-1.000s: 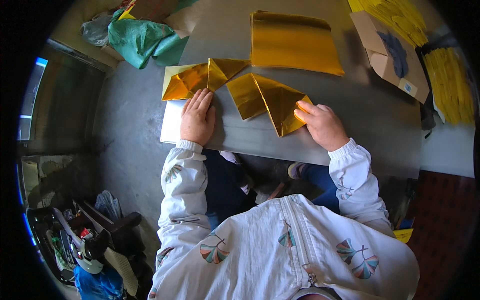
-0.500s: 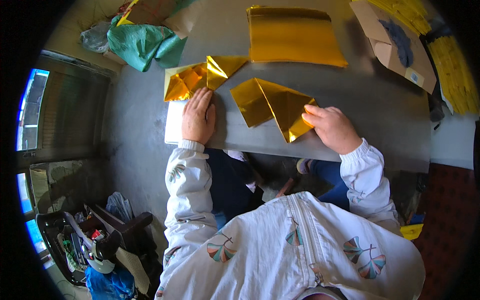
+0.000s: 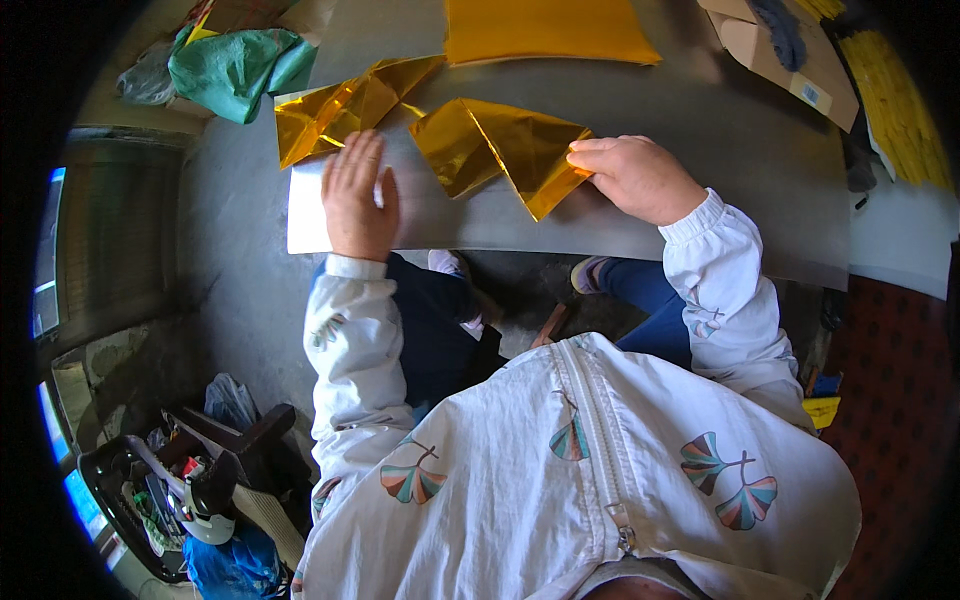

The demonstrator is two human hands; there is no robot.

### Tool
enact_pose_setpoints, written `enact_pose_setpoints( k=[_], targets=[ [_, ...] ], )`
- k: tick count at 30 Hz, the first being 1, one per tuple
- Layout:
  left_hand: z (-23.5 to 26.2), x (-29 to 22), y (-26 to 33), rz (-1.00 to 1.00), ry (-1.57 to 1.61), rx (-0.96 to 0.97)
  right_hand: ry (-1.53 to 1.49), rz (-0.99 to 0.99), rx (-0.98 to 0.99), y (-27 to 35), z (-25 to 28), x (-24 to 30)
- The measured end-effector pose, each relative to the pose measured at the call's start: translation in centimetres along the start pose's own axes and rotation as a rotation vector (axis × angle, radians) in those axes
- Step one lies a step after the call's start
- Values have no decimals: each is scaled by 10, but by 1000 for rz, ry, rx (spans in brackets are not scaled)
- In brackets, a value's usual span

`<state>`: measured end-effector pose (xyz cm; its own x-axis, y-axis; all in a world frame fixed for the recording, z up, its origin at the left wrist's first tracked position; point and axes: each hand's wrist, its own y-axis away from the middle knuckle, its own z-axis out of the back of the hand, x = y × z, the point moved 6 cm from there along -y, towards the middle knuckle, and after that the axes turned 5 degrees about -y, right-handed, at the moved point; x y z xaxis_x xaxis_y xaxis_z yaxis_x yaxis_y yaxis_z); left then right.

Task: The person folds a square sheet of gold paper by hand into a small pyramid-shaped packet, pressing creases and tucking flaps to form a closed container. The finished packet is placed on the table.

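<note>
Right hand (image 3: 645, 180)'s got the right corner of a folded gold sheet (image 3: 495, 150) pinched, middle of the bench (image 3: 740, 205). Left hand (image 3: 358, 205)'s flat, fingers straight, by the near edge of another gold piece (image 3: 345, 105); can't tell if touching. Gold stack (image 3: 550, 30)'s on the far side.

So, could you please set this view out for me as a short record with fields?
Surface: grey table
Right grip: right hand pinching the right corner of a folded gold sheet
Left grip: left hand open, fingertips at the near edge of a creased gold sheet; contact unclear
Beyond the hands: stack of gold sheets
Upper left: green bag
Upper right: cardboard box
</note>
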<state>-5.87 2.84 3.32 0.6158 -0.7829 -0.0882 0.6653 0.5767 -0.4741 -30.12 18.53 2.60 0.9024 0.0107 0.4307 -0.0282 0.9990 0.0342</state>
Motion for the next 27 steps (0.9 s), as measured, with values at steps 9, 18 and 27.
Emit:
enact_pose_setpoints(
  k=[9, 18, 27],
  targets=[
    [-25, -111, 11, -151, 260, 131, -43, 93, -53, -1, 10, 4],
    [-24, -110, 11, -97, 372, 125, -358, 50, -128, -3, 13, -13],
    [-11, -87, 2, -76, 589, 175, -464, 39, -175, -4, 11, -24]
  ],
)
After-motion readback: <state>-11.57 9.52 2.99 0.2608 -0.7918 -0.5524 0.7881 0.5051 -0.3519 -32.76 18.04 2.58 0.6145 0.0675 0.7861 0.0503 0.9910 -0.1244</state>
